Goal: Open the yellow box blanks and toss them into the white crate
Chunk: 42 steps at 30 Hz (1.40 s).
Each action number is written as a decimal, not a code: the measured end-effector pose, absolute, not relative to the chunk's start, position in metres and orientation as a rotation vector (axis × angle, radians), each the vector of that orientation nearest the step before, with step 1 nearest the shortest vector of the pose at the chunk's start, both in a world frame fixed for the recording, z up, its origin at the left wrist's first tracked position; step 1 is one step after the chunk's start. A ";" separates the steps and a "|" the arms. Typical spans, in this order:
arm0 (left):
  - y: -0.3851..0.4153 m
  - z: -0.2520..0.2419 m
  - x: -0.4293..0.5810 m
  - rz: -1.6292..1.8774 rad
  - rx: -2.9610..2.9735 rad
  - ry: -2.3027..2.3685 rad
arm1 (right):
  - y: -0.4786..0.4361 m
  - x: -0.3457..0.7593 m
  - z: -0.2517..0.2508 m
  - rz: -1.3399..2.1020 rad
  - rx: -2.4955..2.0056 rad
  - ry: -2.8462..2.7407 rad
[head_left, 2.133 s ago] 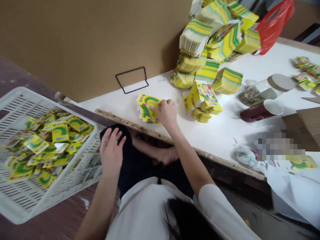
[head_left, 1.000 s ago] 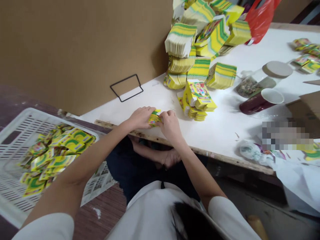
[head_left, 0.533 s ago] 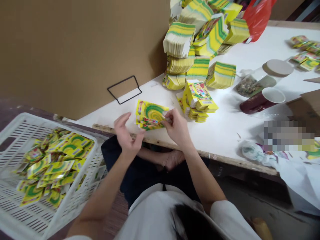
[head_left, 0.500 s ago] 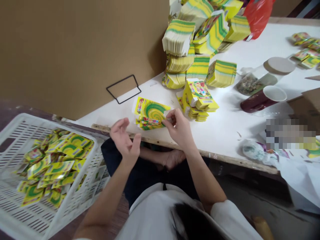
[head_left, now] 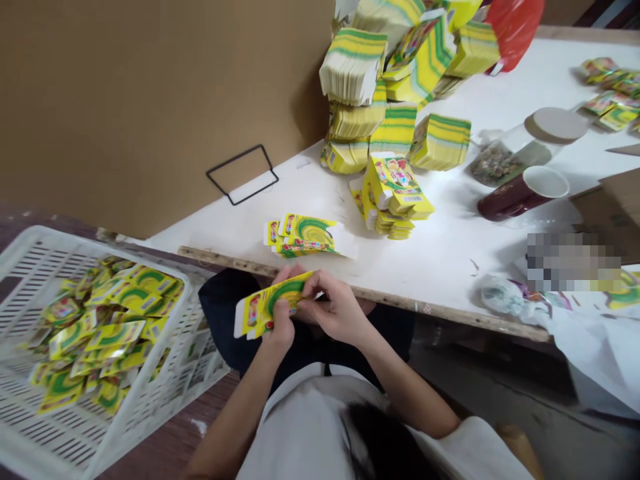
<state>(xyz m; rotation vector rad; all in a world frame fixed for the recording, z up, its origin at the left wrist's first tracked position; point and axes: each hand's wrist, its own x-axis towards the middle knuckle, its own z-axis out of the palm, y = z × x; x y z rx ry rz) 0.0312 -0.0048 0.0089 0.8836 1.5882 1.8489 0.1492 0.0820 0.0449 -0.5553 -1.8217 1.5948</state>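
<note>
A yellow and green printed carton point(head_left: 260, 308) is held between both hands over my lap, just in front of the table edge. My left hand point(head_left: 283, 320) grips its middle, thumb on top and fingers underneath. At its right end my right hand point(head_left: 333, 307) pinches the carton with closed fingers. Beyond them, several flattened cartons point(head_left: 310, 233) of the same print lie near the table's front edge. A small pile of similar cartons point(head_left: 397, 193) sits further right.
Tall stacks of cartons point(head_left: 353, 67) stand at the back. On the left is a white basket point(head_left: 187, 287) with many small yellow packets point(head_left: 115, 333). A black wire frame point(head_left: 243, 175), a maroon cup point(head_left: 520, 193), a clear jar point(head_left: 530, 143) and a red bag point(head_left: 515, 33) are also around.
My right hand has brought a carton from the table toward my lap. My left hand, open and empty before, has closed on it.
</note>
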 end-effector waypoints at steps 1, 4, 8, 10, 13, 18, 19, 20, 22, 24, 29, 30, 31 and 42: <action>-0.006 0.011 0.034 1.847 0.852 1.575 | 0.082 0.150 0.045 1.615 -0.549 -1.817; -0.004 0.029 0.040 1.935 0.720 1.450 | 0.078 0.151 0.046 1.700 -0.526 -1.784; 0.007 0.064 0.042 2.126 0.649 1.285 | 0.066 0.149 0.046 1.915 -0.452 -1.605; 0.012 0.074 0.041 2.176 0.629 1.259 | 0.059 0.147 0.046 2.004 -0.420 -1.522; 0.018 0.076 0.038 2.190 0.544 1.256 | 0.052 0.144 0.046 2.064 -0.413 -1.526; 0.017 0.063 0.035 2.164 0.427 1.296 | 0.055 0.143 0.041 1.969 -0.539 -1.570; 0.016 0.061 0.035 2.173 0.423 1.300 | 0.058 0.145 0.041 1.918 -0.550 -1.570; 0.015 0.059 0.036 2.178 0.436 1.311 | 0.062 0.146 0.041 1.876 -0.548 -1.563; 0.014 0.056 0.036 2.158 0.479 1.360 | 0.068 0.149 0.042 1.839 -0.532 -1.540; 0.013 0.052 0.036 2.185 0.499 1.433 | 0.072 0.151 0.044 1.830 -0.527 -1.524; 0.013 0.046 0.029 2.298 0.504 1.500 | 0.076 0.152 0.046 1.450 -0.571 -1.704; 0.011 0.048 0.024 2.252 0.518 1.496 | 0.079 0.153 0.048 1.340 -0.563 -1.759; 0.008 0.052 0.017 2.196 0.533 1.486 | 0.083 0.156 0.049 1.233 -0.544 -1.818; -0.033 0.069 -0.022 0.890 1.652 1.933 | 0.077 0.168 0.063 0.487 -0.263 -2.346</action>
